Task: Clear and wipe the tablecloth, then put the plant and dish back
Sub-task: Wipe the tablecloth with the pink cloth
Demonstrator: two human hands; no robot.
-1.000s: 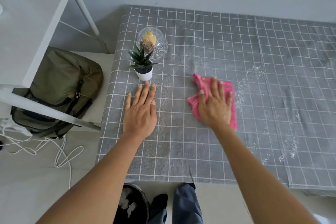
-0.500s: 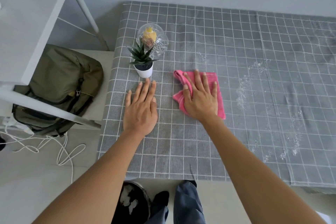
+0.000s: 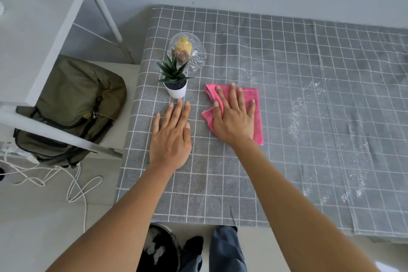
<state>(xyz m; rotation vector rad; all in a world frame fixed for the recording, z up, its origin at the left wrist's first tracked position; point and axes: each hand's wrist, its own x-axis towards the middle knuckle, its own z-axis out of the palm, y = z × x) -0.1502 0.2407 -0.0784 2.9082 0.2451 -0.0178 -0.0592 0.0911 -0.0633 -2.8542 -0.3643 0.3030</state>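
I count one plant [image 3: 174, 77], one dish [image 3: 194, 55], one pink cloth [image 3: 254, 106], two hands, all on one grey grid tablecloth [image 3: 287, 55]. My left hand [image 3: 171, 137] lies flat on the tablecloth, fingers straight and close together, holding nothing, fingertips just short of the plant's white pot. My right hand [image 3: 234, 119] presses flat on the pink cloth, fingers straight and slightly spread. Cloth is folded, rumpled at its left edge, just right of the plant. Plant is a small spiky green succulent, upright, near the tablecloth's left edge. Dish is clear cut glass just behind the plant, with something yellow and something brown inside. White powdery specks are scattered over the right half of the tablecloth. Off the table: one green backpack [image 3: 72, 106] at left, one white cord [image 3: 75, 185] on the floor.
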